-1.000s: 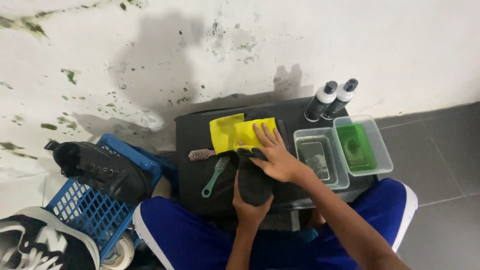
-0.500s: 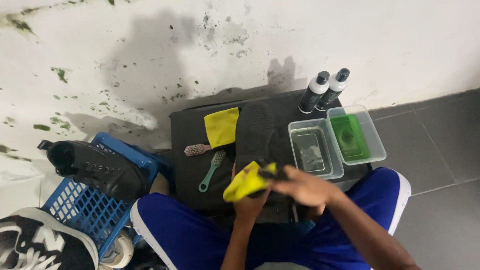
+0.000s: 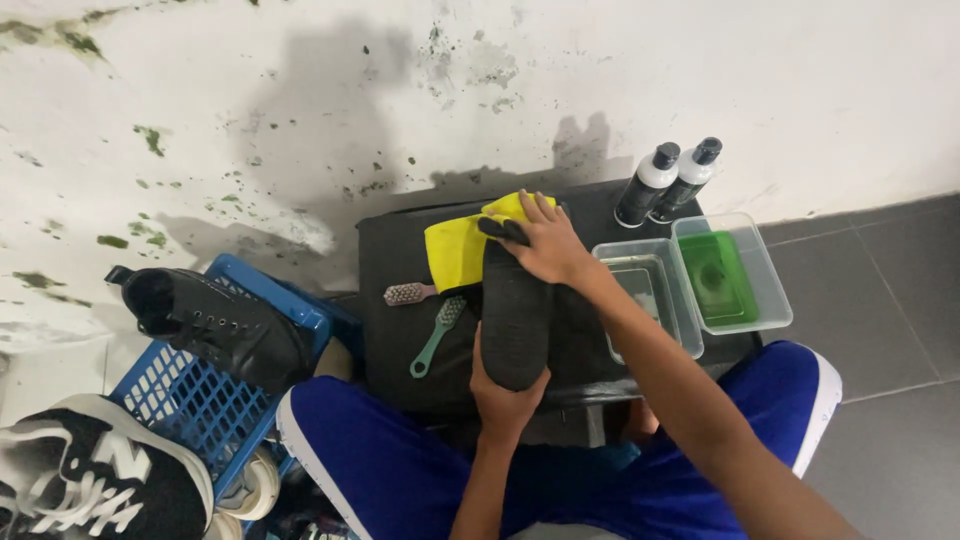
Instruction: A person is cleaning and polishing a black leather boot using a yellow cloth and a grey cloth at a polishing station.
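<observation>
My left hand [image 3: 503,398] grips the near end of a dark grey shoe insole [image 3: 515,310] that lies lengthwise on a black work surface [image 3: 395,255]. My right hand [image 3: 545,243] presses a yellow cloth [image 3: 520,207] onto the insole's far end. A second yellow cloth [image 3: 455,252] lies flat just left of the insole. A pink-bristled brush [image 3: 406,294] and a green-handled brush [image 3: 436,333] rest further left on the surface.
Two black bottles with white collars [image 3: 665,182] stand at the back right. Beside them sit a clear tub [image 3: 648,290] of water and a clear tub [image 3: 730,275] of green liquid. A blue crate [image 3: 190,400] on the left holds a black boot [image 3: 215,325]; a black-and-white sneaker [image 3: 90,480] lies near it.
My right hand lifted a yellow cloth off the surface, drew it toward me, then carried it back out onto the insole's far end. The left hand kept its hold on the insole.
</observation>
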